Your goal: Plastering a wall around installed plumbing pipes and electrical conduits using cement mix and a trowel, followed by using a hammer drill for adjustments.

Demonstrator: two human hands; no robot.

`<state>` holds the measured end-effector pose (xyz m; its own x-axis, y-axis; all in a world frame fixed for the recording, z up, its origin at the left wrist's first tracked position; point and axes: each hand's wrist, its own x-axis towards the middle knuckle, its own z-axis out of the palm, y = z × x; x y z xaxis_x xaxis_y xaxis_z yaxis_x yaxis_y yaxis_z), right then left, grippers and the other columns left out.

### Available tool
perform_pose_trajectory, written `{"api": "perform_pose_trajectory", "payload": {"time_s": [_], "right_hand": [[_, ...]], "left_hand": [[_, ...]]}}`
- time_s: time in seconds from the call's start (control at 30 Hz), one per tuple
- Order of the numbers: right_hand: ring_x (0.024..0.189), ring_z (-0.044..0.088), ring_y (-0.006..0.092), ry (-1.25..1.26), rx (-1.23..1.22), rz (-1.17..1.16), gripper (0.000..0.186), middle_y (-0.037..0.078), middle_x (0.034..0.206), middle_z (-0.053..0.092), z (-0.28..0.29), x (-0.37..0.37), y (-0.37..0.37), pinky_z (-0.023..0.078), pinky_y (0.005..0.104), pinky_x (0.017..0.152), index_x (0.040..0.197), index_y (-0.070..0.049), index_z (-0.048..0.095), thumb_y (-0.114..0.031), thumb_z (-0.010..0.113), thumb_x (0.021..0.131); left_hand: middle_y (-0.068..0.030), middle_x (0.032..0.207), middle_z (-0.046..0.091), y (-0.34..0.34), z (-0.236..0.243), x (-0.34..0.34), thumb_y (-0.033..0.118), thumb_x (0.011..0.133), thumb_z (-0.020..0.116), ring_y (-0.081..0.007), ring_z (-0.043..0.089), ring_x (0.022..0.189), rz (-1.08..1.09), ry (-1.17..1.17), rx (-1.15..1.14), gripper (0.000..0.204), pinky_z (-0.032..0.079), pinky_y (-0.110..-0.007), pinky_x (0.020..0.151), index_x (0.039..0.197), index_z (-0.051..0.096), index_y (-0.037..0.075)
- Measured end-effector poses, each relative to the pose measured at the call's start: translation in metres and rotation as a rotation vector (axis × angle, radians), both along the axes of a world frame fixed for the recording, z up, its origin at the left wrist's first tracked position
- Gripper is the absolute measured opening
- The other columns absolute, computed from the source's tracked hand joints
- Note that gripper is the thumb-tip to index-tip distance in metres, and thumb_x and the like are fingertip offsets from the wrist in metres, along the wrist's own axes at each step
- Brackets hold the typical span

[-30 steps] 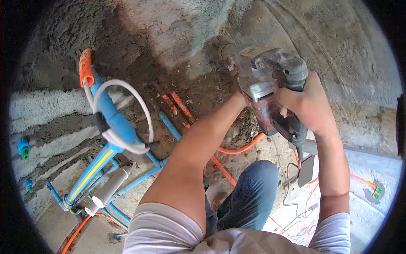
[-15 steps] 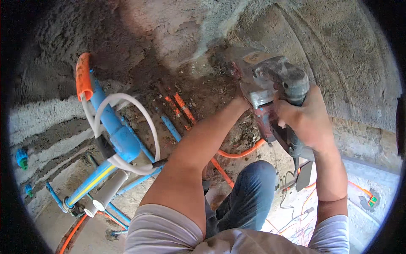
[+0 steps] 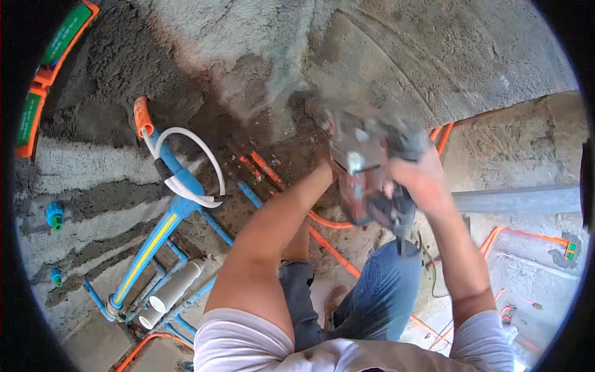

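Our big power tool (image 3: pixel 356 163) is up by the low edge of the rough wall (image 3: pixel 496 68), and we think we are working its nose there; the next move seems to need a firm, steady hold. It looks grey and dull red with a shiny spot, all blurry. Our right hand (image 3: pixel 420 183) grips its back end. Our left arm (image 3: pixel 266 229) goes behind it, so we cannot tell what our left hand does. An orange pipe (image 3: pixel 334 252) lies near our jeans (image 3: pixel 390 288)

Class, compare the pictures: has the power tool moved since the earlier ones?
Yes. Judged against the curved orange pipe, the power tool has shifted left in the view, now hiding more of that pipe's right end.
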<state>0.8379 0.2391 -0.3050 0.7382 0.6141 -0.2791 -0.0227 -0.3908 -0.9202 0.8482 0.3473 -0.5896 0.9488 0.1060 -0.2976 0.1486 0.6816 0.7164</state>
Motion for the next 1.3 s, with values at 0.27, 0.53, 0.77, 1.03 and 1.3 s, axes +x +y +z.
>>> {"api": "perform_pose_trajectory", "payload": {"time_s": [0.27, 0.53, 0.77, 1.03, 1.3], "right_hand": [[0.06, 0.059, 0.0183, 0.537, 0.453, -0.544, 0.037, 0.01, 0.088, 0.057, -0.061, -0.077, -0.045, 0.052, 0.0329, 0.052, 0.11, 0.0, 0.047, -0.015, 0.057, 0.077], [0.059, 0.059, 0.0219, 0.646, 0.729, -0.733, 0.032, 0.013, 0.086, 0.055, -0.092, -0.087, 0.015, 0.053, 0.0363, 0.054, 0.107, 0.0, 0.047, -0.003, 0.055, 0.076], [0.059, 0.057, 0.0161, 0.666, 0.725, -0.751, 0.019, 0.007, 0.073, 0.055, -0.064, -0.09, 0.07, 0.049, 0.0296, 0.057, 0.093, 0.0, 0.049, 0.007, 0.054, 0.076], [0.065, 0.055, 0.0204, 0.086, 0.527, -0.346, 0.03, 0.007, 0.085, 0.054, -0.103, -0.105, 0.062, 0.049, 0.0373, 0.06, 0.105, -0.004, 0.044, 0.005, 0.052, 0.077], [0.059, 0.056, 0.0193, 0.692, 0.923, -0.846, 0.026, 0.009, 0.081, 0.053, -0.09, -0.101, 0.048, 0.049, 0.0336, 0.054, 0.1, -0.002, 0.044, 0.005, 0.052, 0.077]], "left_hand": [[-0.0121, 0.089, 0.07, 0.052, -0.01, -0.076, 0.029, 0.081, 0.067, -0.0259, 0.066, 0.082, -0.021, 0.324, 0.636, 0.03, 0.05, -0.037, 0.074, 0.092, 0.068, 0.001], [-0.0232, 0.092, 0.066, 0.126, 0.028, -0.051, 0.039, 0.074, 0.072, -0.0385, 0.064, 0.091, -0.349, 0.352, 1.274, 0.045, 0.049, -0.042, 0.072, 0.095, 0.066, 0.0], [-0.0219, 0.092, 0.067, 0.167, 0.002, -0.052, 0.031, 0.077, 0.07, -0.0341, 0.065, 0.091, -0.289, 0.354, 0.982, 0.038, 0.048, -0.04, 0.076, 0.098, 0.065, 0.0], [-0.0217, 0.092, 0.067, 0.162, 0.024, -0.063, 0.03, 0.078, 0.068, -0.0333, 0.065, 0.09, -0.28, 0.237, 0.988, 0.036, 0.048, -0.039, 0.076, 0.098, 0.065, -0.001], [-0.0198, 0.103, 0.066, 0.154, 0.011, -0.047, 0.027, 0.079, 0.068, -0.0287, 0.064, 0.094, -0.371, 0.13, 1.059, 0.039, 0.047, -0.037, 0.081, 0.107, 0.063, 0.0]]}}
